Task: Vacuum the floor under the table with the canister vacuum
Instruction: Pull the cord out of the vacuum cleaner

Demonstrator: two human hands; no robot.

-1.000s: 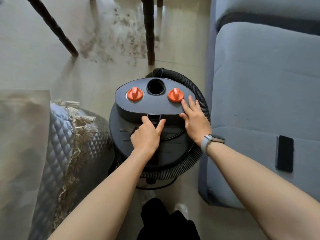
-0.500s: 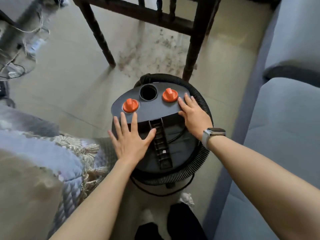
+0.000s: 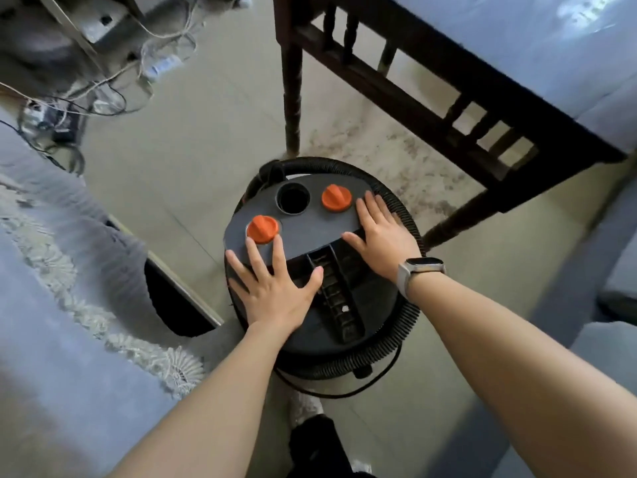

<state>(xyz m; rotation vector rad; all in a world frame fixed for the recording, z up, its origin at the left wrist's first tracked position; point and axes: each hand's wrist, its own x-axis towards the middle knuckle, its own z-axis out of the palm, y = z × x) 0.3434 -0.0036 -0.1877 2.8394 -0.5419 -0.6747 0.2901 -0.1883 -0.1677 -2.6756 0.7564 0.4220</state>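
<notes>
On the floor just short of the table (image 3: 448, 81), the canister vacuum (image 3: 320, 270) stands with both hands lying flat on its black lid: the left hand (image 3: 272, 288) is spread out, fingers straight, its fingertips reaching the base of the near orange knob (image 3: 262, 229), and the right hand (image 3: 382, 236) rests palm down beside the far orange knob (image 3: 336, 197), gripping nothing. The ribbed hose (image 3: 400, 326) is wound round the drum, and the round port (image 3: 293, 199) in the lid is open, so suction looks not yet set up. Dirt (image 3: 406, 160) is scattered over the floor under the table, just beyond the drum and near the table leg (image 3: 291, 98). If the hands push the drum forward from here, it could knock that leg, since the two stand very close. Pressure from flat palms high on the lid could also tip the drum rather than roll it. The thin cord (image 3: 344, 391) looped under the base might catch beneath it, and a fringed blanket (image 3: 113, 326) lies near on the left. Compared with a second ago, the left hand has opened from a curled hold at the centre latch to a flat palm, and the table has come much closer in view.
</notes>
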